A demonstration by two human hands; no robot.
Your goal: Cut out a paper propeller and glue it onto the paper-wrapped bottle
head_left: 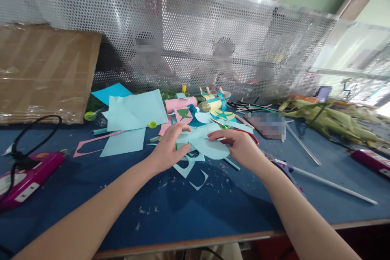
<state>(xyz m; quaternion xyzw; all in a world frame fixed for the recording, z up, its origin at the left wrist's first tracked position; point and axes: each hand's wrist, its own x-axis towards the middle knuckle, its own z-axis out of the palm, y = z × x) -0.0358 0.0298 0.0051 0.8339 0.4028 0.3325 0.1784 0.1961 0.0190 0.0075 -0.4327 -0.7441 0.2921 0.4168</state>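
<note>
A light blue paper cutout with rounded lobes (211, 149) lies between my two hands, low over the paper pile. My right hand (245, 148) holds its right side, fingers curled over the top, the thumb mostly hidden. At its left end is my left hand (167, 148), thumb and fingers spread apart beside the paper. Red-handled scissors (254, 137) lie just behind my right hand, partly covered. Curved paper offcuts (199, 180) are scattered in front of the cutout. Light blue sheets (134, 109) are stacked to the left, with a yellow-green bottle cap (152, 124) on them.
Behind are a pink-wrapped bottle (181, 104) and a yellow-wrapped bottle (211, 105). Cardboard (45, 73) leans at left above a magenta power strip (33, 176). To the right lie a phone-like slab (266, 125), a glue gun with glue stick (332, 185) and corn husks (338, 124).
</note>
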